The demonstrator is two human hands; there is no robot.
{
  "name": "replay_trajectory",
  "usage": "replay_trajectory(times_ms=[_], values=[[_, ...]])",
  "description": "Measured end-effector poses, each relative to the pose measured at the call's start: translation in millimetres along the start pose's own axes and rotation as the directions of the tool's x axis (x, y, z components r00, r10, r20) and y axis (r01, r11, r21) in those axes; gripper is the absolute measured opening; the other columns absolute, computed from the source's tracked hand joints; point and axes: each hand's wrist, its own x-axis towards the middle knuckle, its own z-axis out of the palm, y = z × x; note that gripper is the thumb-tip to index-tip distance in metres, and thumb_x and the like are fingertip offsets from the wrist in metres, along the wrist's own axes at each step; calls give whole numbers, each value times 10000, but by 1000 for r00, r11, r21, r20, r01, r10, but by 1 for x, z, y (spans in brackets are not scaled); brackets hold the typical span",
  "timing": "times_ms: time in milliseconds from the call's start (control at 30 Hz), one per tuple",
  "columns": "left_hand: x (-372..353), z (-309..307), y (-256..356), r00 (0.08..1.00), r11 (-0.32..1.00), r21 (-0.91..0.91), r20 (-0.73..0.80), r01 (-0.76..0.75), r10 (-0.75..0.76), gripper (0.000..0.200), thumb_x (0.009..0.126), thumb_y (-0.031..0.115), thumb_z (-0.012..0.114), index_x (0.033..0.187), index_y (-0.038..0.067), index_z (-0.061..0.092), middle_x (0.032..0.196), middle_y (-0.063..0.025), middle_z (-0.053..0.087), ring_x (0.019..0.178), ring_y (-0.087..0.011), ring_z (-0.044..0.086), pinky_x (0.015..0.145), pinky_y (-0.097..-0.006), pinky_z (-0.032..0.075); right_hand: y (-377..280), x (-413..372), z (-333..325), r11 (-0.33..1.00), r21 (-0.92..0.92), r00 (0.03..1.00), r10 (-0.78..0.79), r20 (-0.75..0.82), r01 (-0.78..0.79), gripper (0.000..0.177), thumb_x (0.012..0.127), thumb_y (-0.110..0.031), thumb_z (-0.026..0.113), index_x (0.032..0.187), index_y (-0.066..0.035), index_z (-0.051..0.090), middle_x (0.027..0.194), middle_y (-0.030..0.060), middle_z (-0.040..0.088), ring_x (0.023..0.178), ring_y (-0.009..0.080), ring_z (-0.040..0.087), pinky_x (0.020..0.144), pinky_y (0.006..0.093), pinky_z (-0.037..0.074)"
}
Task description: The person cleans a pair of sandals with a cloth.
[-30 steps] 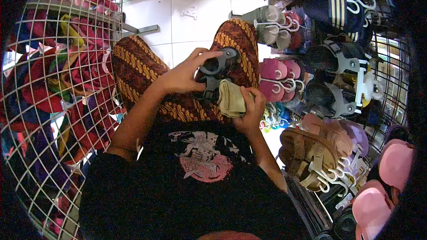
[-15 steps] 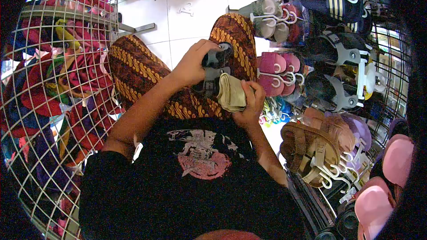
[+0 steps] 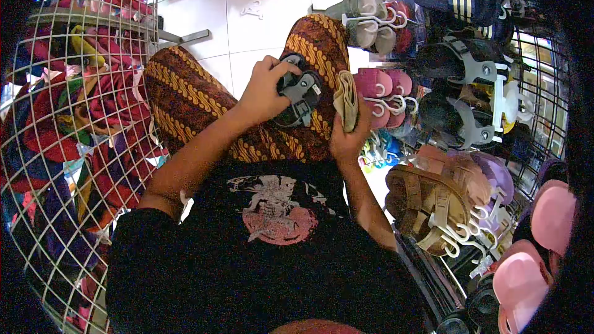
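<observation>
My left hand [image 3: 265,91] grips a dark sandal [image 3: 301,91] with grey straps and a buckle, held over my patterned trouser leg. Its fingers curl over the sandal's upper end. In my right hand [image 3: 351,137] is a folded beige cloth [image 3: 346,104], pinched upright just to the right of the sandal. A narrow gap separates the cloth from the sandal. Part of the sandal's sole is hidden by its straps and my left fingers.
A wire mesh rack [image 3: 80,124] with colourful fabric items stands on the left. On the right hang pink sandals [image 3: 382,80], brown sandals [image 3: 427,201] and dark grey-strapped sandals [image 3: 461,120]. A white hanger [image 3: 252,10] lies on the tiled floor [image 3: 210,9].
My right hand has drawn the cloth away from the sandal, to the right, and turned it upright. The sandal has turned in my left hand, so its straps show more.
</observation>
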Motion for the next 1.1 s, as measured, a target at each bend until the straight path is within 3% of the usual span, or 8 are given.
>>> replay_trajectory(times_ms=[167,267,467,500,633,867,967,1100], values=[[-2,-17,-14,974,979,-110,127,-172,185,495,732,204,702,1204,121,579,1084,-163,466,1068,-352,453,956,-429,393,-15,5,-1,974,203,995,102,-8,-98,550,825,-1,605,1362,20,486,1293,197,554,1193,312,543,1044,404,399],[-4,-5,-11,995,990,-111,41,-86,91,467,776,304,714,1180,107,589,1098,-171,469,1071,-358,446,955,-440,389,-4,1,-7,997,-79,999,-23,46,26,580,798,28,590,1368,2,488,1306,193,546,1210,341,534,1061,414,386],[-3,-2,3,999,997,-66,21,-39,41,383,792,238,739,1126,103,610,1126,-198,473,1087,-380,446,971,-478,390,-5,13,-26,981,-156,959,-73,272,119,647,739,-23,582,1377,-120,535,1364,154,536,1307,391,448,1110,487,331],[-4,0,3,999,998,-32,5,-49,49,377,789,217,739,1124,102,609,1139,-205,473,1093,-389,448,972,-483,391,-11,17,-26,982,-126,968,-110,227,141,656,729,109,514,1347,-107,560,1279,150,575,1181,346,527,1063,446,370],[-7,5,7,997,996,52,-44,-68,71,377,780,164,736,1126,99,599,1192,-232,468,1119,-423,451,973,-492,392,-28,31,-45,882,-389,956,-191,223,267,615,679,54,577,1239,-183,671,1215,63,606,1117,299,542,1056,428,324],[-8,8,12,996,987,147,-35,-71,77,383,801,145,721,1152,81,580,1217,-240,462,1143,-430,447,978,-494,387,-97,56,-72,754,-541,861,-63,504,372,584,669,23,614,1157,-280,723,1171,29,599,1176,252,503,1069,439,269],[-8,5,10,991,989,69,-21,-132,134,344,842,161,686,1155,68,580,1222,-236,462,1135,-421,448,972,-491,386,-100,58,-57,678,-614,876,-94,473,404,478,758,-58,600,1145,-319,703,1134,12,609,1152,252,520,1080,534,263],[-7,7,-4,985,985,53,-33,-167,169,281,901,194,612,1146,60,581,1207,-217,476,1130,-403,449,966,-484,383,-101,59,-56,694,-581,855,-96,510,425,581,691,28,616,1173,-285,704,1143,9,601,1138,219,518,1044,470,260]])
